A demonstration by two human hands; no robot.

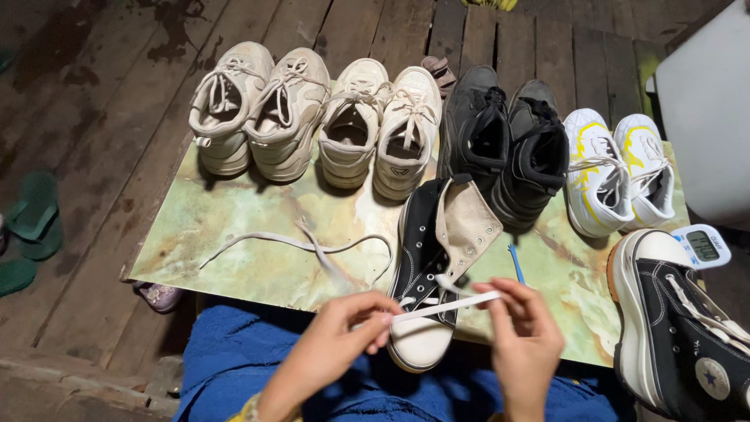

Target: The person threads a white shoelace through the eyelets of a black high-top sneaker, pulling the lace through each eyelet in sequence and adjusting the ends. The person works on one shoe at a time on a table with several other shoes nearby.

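Observation:
A black high-top canvas shoe (426, 266) with a white toe cap lies on the marbled green board (234, 234), its tongue folded open. My left hand (336, 344) and my right hand (523, 336) pinch a flat white shoelace (445, 306) stretched between them, just above the shoe's toe. The lace runs left across the board in a long loose loop (312, 246). Both hands hover over my blue-clad lap (234, 352).
Behind stand two beige sneaker pairs (258, 109) (383, 125), black boots (508, 148) and white-yellow sneakers (617, 168). A matching black high-top (680, 320), a small digital timer (701, 246) and a blue stick (516, 263) lie right. Green sandals (31, 223) rest on the plank floor.

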